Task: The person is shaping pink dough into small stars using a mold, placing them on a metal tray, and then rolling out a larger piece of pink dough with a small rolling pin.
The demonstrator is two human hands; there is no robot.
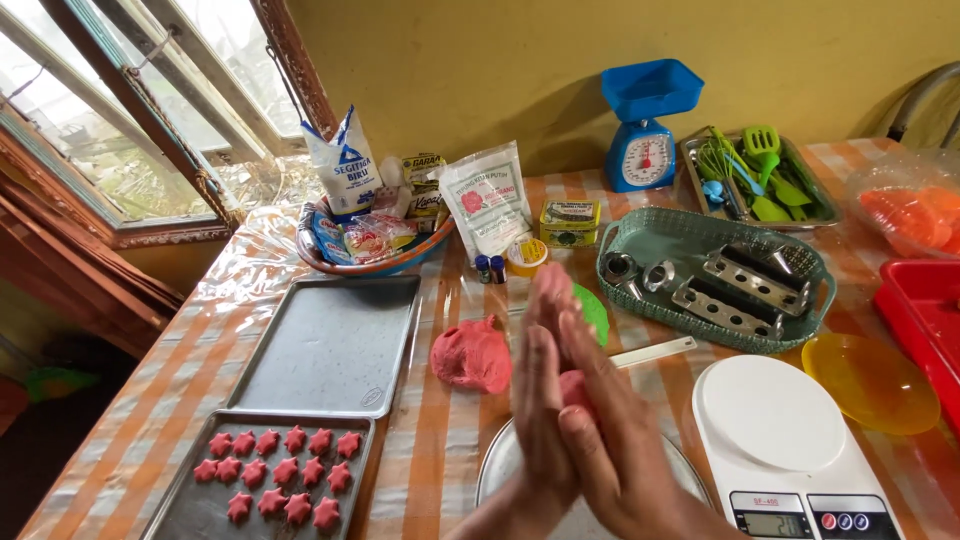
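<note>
Head view puts my two palms dead centre, pressed flat together with a lump of pink dough (572, 388) sandwiched between them. My left hand (540, 400) and right hand (610, 430) are both closed flat on that lump, fingers straight, no curl. To roll it well I judge the pressure should be light and even, palms circling against each other, so the piece rounds off without smearing into the creases.

I'll place everything else from the big dough mound (472, 354). Below and right of it, under my wrists, sits a round metal plate (497, 465); I'd keep the hands over that plate so crumbs land there. Well right of the mound is a white digital scale (775, 420). Below-left of it, a tray (190, 515) carries rows of pink star pieces (275, 470). Just left, an empty tray (335, 345). Right of the mound, partly behind my fingers, a green dough lump (594, 312), and beyond that a green basket (715, 240) of metal parts.
</note>
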